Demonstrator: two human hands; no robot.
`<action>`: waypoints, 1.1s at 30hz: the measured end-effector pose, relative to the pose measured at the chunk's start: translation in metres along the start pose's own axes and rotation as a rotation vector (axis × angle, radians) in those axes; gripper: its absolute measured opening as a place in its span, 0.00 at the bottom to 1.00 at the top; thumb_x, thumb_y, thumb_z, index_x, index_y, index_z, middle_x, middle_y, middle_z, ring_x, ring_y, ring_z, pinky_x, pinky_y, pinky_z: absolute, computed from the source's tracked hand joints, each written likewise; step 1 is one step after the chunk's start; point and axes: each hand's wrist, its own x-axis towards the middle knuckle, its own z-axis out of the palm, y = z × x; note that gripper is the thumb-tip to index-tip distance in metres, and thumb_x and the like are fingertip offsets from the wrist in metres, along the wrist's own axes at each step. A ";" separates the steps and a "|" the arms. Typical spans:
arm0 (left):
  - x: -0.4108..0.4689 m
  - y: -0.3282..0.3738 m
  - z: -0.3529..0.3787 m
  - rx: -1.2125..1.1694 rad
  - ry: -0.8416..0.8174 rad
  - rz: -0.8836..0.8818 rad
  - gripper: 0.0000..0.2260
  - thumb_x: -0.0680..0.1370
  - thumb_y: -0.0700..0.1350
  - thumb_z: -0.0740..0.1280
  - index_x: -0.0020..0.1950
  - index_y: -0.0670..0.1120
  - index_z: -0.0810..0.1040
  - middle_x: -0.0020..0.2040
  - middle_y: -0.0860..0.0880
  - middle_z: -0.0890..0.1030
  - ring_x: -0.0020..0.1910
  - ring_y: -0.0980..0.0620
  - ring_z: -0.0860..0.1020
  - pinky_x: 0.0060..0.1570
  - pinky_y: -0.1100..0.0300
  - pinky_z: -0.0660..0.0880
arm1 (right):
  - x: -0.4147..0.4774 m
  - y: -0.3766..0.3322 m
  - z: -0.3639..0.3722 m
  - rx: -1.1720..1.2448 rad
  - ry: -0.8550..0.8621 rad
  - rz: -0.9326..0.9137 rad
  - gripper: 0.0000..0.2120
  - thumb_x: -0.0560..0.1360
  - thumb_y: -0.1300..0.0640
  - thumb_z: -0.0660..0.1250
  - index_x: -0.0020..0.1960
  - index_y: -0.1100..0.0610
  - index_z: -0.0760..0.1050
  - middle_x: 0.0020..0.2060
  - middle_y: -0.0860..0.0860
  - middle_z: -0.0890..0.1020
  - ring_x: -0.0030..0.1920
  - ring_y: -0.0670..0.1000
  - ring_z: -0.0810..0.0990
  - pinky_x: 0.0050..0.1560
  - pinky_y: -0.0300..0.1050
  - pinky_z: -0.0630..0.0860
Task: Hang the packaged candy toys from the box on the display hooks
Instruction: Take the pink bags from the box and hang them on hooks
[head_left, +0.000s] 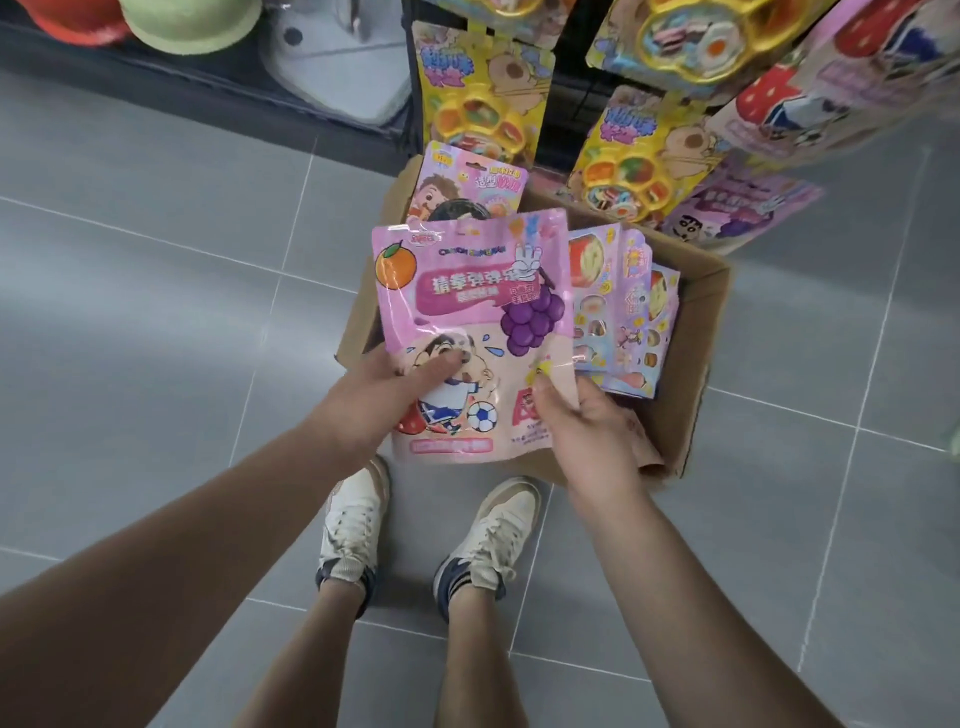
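Left hand (387, 387): closed on the lower left edge of the pink pouch, thumb pressed across the printed cartoon figure.
Pink pouch (457, 322): held upright and face-on above the cardboard box, orange and grape print showing, hang tab at the top edge.
Right hand (582, 415): pinching the pouch's lower right corner; fan of smaller pastel packets (615, 312) apparently gripped behind it too, though hidden fingers leave that unsure.
Cardboard box (701, 332): open on the grey tile floor, another carded pack (467, 182) standing at its far side.
Hanging display (644, 150): yellow carded candy toys already up, above and right of the box; hooks themselves not visible.
Step in hand: sorting picked stock, probably.
Next move: free one pouch, lift, thread its tab hole onto a hook.
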 end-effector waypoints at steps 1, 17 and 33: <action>0.000 -0.003 -0.005 -0.024 0.022 0.006 0.21 0.71 0.53 0.75 0.63 0.49 0.80 0.55 0.46 0.88 0.54 0.42 0.87 0.52 0.51 0.83 | -0.002 0.002 0.004 -0.001 -0.030 0.019 0.06 0.81 0.54 0.68 0.53 0.45 0.82 0.49 0.43 0.88 0.51 0.44 0.86 0.54 0.42 0.81; 0.016 -0.009 -0.111 0.077 0.252 0.062 0.22 0.71 0.54 0.77 0.61 0.45 0.82 0.52 0.44 0.88 0.49 0.42 0.88 0.42 0.57 0.85 | 0.084 0.039 0.003 -0.501 0.085 0.287 0.17 0.77 0.47 0.71 0.62 0.55 0.79 0.57 0.48 0.81 0.60 0.54 0.79 0.54 0.44 0.71; 0.033 -0.014 -0.118 0.133 0.182 0.022 0.13 0.76 0.49 0.72 0.55 0.42 0.81 0.45 0.44 0.89 0.35 0.51 0.86 0.33 0.65 0.79 | 0.143 0.079 0.047 -0.505 0.176 0.278 0.14 0.78 0.52 0.70 0.46 0.64 0.83 0.44 0.59 0.85 0.48 0.61 0.82 0.46 0.46 0.72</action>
